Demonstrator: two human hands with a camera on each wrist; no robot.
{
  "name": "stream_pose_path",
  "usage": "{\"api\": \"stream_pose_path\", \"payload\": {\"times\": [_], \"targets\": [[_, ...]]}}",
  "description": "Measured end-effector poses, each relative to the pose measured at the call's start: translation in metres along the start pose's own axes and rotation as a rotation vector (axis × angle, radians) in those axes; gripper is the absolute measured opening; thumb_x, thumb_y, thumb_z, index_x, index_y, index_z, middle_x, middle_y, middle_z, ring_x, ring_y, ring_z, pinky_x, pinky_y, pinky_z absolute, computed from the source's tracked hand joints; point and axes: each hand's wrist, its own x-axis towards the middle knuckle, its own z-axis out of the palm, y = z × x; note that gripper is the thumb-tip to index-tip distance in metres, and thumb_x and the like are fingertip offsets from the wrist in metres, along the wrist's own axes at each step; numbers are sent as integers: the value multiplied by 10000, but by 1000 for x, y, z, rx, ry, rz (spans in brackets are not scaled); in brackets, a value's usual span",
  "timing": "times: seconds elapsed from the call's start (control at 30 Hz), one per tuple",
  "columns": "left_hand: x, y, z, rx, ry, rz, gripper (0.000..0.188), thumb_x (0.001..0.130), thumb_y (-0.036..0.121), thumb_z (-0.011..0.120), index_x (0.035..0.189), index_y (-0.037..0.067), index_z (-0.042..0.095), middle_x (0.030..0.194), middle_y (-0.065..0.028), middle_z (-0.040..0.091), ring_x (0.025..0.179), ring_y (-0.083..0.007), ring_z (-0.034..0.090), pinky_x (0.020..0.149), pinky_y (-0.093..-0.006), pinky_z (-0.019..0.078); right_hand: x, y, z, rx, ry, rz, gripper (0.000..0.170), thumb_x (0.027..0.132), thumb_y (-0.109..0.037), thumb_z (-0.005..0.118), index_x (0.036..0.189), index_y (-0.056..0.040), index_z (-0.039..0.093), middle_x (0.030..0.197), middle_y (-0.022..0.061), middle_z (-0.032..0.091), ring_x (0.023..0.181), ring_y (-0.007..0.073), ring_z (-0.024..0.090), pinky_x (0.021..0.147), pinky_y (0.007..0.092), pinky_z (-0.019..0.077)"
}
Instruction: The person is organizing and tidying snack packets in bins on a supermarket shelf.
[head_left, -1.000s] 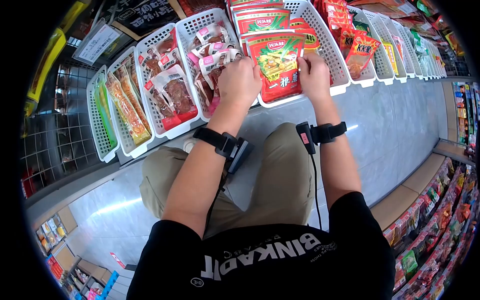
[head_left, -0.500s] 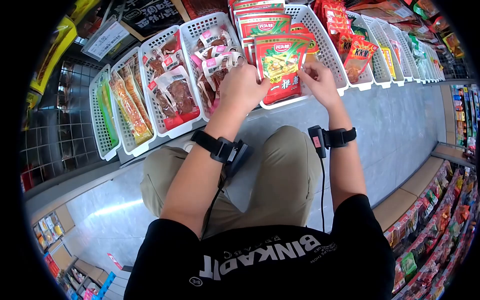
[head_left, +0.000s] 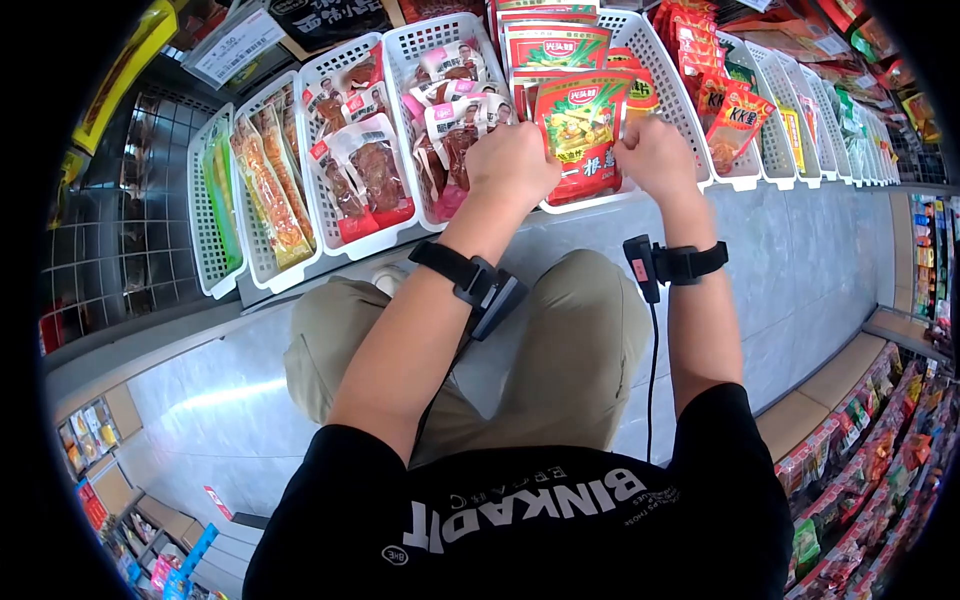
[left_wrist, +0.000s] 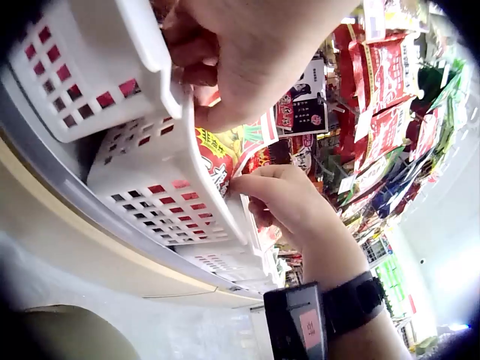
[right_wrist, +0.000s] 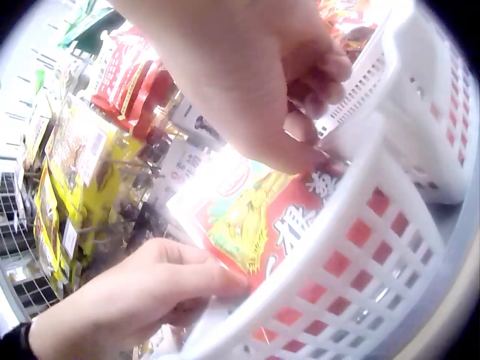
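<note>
A red packet with a green and yellow picture stands at the near end of a white basket, before similar packets. My left hand holds its left edge, thumb on the front and fingers curled. At the opposite edge my right hand pinches the packet low down. In the left wrist view the right thumb and bent fingers of the right hand meet at the packet. The right wrist view shows the left thumb of the left hand against the packet's lower corner.
Baskets of packaged meat and long snack packs stand to the left. To the right are a basket with red packets and several more baskets. A price card sits behind at the left; grey floor lies below.
My right hand, whose fingers were loosely spread at the packet half a second ago, has closed in at its right edge. The view has shifted, so the baskets appear farther right.
</note>
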Motion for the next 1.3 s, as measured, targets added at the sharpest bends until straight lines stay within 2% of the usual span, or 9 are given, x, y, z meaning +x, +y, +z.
{"api": "stream_pose_path", "payload": {"times": [0.07, 0.13, 0.2, 0.23, 0.3, 0.4, 0.47, 0.93, 1.3], "targets": [[2, -4, 4, -41, -4, 13, 220, 698, 224, 611, 777, 24, 657, 788, -161, 643, 750, -303, 636, 663, -392, 514, -4, -2, 8, 17, 345, -188, 122, 662, -94, 610, 769, -36, 609, 719, 155, 577, 691, 343, 582, 613, 440, 474], [2, -9, 9, -76, 71, 41, 196, 676, 234, 624, 714, 44, 654, 719, -147, 631, 706, -298, 629, 634, -395, 508, -10, -12, 9, 80, 372, -261, 166, 648, -61, 618, 811, -58, 585, 757, 128, 549, 726, 323, 567, 632, 432, 467], [2, -11, 13, -108, 134, 74, 180, 654, 244, 637, 651, 65, 651, 651, -133, 620, 662, -293, 622, 604, -398, 502, -13, -24, 10, 113, 526, -552, 296, 695, -109, 643, 973, -45, 562, 1028, 166, 538, 951, 334, 533, 776, 402, 438], [2, -11, 13, -114, 144, 80, 177, 647, 240, 639, 643, 63, 647, 649, -132, 618, 653, -295, 618, 598, -395, 500, -13, -31, 12, 114, 526, -552, 296, 695, -109, 643, 973, -45, 562, 1028, 166, 538, 951, 334, 533, 776, 402, 438], [3, -11, 14, -119, 154, 86, 175, 639, 236, 641, 634, 61, 642, 647, -132, 616, 643, -298, 614, 591, -393, 497, -12, -45, 17, 24, 533, -618, 512, 770, -263, 603, 1234, -103, 456, 1292, 195, 379, 1191, 384, 357, 967, 456, 322], [1, -19, 9, -134, 184, 113, 173, 627, 216, 634, 612, 44, 626, 637, -134, 610, 630, -302, 604, 579, -390, 487, 2, -50, 33, -136, 423, -609, 619, 823, -373, 546, 1351, -138, 324, 1391, 203, 255, 1276, 403, 235, 1031, 496, 217], [0, -26, -5, -155, 2, 77, 165, 616, 191, 627, 590, 29, 605, 623, -143, 597, 626, -299, 595, 575, -382, 476, 4, -49, 41, -141, 409, -612, 604, 848, -402, 508, 1357, -142, 313, 1387, 199, 268, 1278, 403, 234, 1028, 517, 210], [-23, -36, -51, -295, 173, 170, 170, 632, 165, 641, 594, 16, 569, 582, -115, 572, 565, -256, 572, 535, -349, 441, 15, -54, 48, -318, 268, -635, 677, 852, -548, 400, 1390, -166, 245, 1401, 194, 249, 1296, 388, 207, 1038, 513, 183], [-44, -41, -60, -268, 125, 59, 203, 646, 189, 654, 590, 17, 565, 587, -121, 575, 590, -262, 579, 548, -348, 446, 14, -56, 46, -322, 279, -623, 682, 852, -550, 393, 1385, -147, 256, 1412, 195, 229, 1296, 389, 211, 1039, 512, 177]]}}
